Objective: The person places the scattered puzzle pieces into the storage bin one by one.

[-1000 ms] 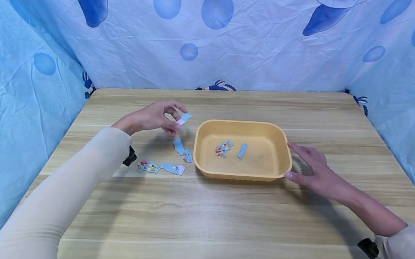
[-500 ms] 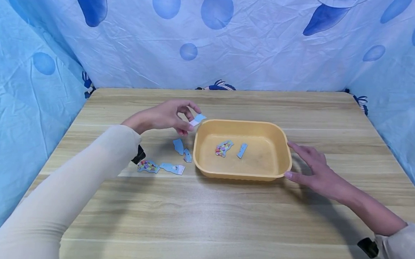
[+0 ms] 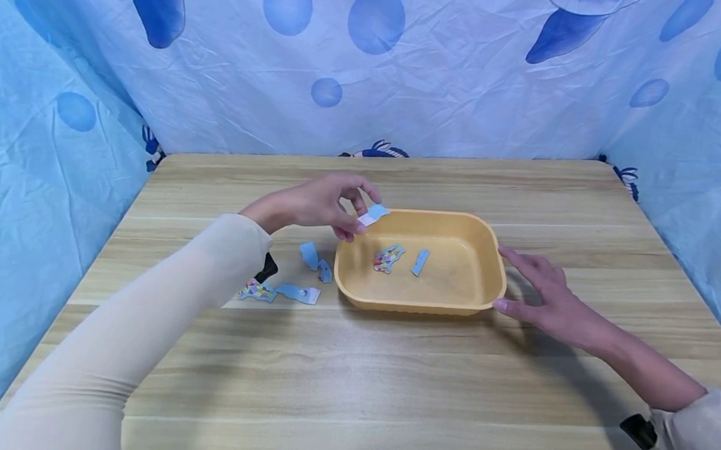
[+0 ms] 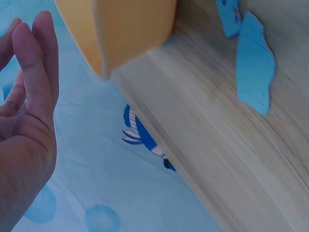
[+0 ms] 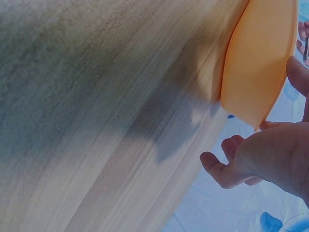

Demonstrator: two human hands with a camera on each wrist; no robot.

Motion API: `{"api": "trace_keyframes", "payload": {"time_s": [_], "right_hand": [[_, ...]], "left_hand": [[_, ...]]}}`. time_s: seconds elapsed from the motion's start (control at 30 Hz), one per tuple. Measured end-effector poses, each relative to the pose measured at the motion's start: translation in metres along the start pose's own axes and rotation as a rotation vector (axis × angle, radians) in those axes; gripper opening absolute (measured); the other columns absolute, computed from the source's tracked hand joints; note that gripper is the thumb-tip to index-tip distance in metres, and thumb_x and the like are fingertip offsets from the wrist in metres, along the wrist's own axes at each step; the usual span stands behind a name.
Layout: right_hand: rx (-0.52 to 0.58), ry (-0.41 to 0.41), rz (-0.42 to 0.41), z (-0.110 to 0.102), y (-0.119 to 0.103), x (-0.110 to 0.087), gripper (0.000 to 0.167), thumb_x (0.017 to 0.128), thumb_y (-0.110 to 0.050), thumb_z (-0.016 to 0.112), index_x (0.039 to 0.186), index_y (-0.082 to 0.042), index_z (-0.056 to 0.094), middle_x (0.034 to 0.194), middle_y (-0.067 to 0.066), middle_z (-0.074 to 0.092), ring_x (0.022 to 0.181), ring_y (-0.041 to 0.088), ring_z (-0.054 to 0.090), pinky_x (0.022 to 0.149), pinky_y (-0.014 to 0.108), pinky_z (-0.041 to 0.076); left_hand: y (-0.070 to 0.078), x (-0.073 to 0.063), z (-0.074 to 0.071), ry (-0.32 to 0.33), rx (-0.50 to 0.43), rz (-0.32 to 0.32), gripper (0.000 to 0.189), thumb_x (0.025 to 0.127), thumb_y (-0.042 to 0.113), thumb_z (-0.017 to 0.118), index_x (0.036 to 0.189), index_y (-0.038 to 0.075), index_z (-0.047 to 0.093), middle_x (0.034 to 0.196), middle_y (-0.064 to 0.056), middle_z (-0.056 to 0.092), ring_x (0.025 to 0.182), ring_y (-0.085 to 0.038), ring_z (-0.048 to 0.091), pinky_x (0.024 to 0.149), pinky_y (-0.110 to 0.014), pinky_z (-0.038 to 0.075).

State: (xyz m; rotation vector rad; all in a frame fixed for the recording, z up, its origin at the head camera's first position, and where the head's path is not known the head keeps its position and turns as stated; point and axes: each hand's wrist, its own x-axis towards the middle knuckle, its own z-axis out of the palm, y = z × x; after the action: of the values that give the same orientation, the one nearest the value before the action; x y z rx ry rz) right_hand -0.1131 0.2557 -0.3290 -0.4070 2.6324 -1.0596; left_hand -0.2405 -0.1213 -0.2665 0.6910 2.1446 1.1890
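Just above the centre of the head view, my left hand [image 3: 333, 203] pinched a blue-and-pale piece [image 3: 373, 215] over the upper-left part of the tray [image 3: 456, 275]; a loose pinch, I judged, might have dropped it onto the rim. My right hand [image 3: 545, 298], fingers spread wide, was at the tray's right end, where a nudge could have shifted it. Centre frame, a colourful piece [image 3: 389, 258] and a narrow blue piece [image 3: 420, 262] lay inside; four loose pieces [image 3: 297, 293] lay centre-left, and the raised left wall stood between.

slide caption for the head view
Left grip holds a flat blue and pink card piece near an oblong yellow plastic tray
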Motion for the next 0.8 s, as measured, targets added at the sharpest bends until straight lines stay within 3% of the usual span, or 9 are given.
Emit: {"api": "trace_keyframes", "payload": {"time_s": [0.3,0.53,0.8], "right_hand": [[0.008,0.007,-0.01,0.001,0.001,0.0,0.083,0.089,-0.031,0.069,0.154,-0.026,0.019,0.149,0.023,0.019,0.132,0.048,0.012,0.09,0.073,0.021],[0.011,0.008,-0.01,0.001,0.002,0.001,0.083,0.089,-0.031,0.07,0.155,-0.026,0.018,0.149,0.023,0.019,0.133,0.047,0.011,0.09,0.073,0.021],[0.004,0.01,-0.008,0.001,0.003,0.001,0.083,0.089,-0.032,0.069,0.154,-0.026,0.018,0.149,0.024,0.019,0.133,0.047,0.011,0.09,0.073,0.021]], "left_hand": [[0.012,0.014,0.017,-0.02,0.036,0.005,0.048,0.082,-0.001,0.073,0.124,0.005,0.05,0.097,-0.016,0.054,0.069,-0.029,0.069,0.072,-0.047,0.057],[0.023,0.024,0.031,-0.035,0.081,0.001,0.045,0.084,0.003,0.073,0.122,0.006,0.051,0.096,-0.015,0.054,0.071,-0.031,0.068,0.067,-0.036,0.058],[0.031,0.037,0.049,-0.018,0.086,-0.042,0.045,0.083,0.003,0.074,0.121,0.006,0.05,0.093,-0.016,0.055,0.07,-0.032,0.068,0.067,-0.038,0.058]]}}
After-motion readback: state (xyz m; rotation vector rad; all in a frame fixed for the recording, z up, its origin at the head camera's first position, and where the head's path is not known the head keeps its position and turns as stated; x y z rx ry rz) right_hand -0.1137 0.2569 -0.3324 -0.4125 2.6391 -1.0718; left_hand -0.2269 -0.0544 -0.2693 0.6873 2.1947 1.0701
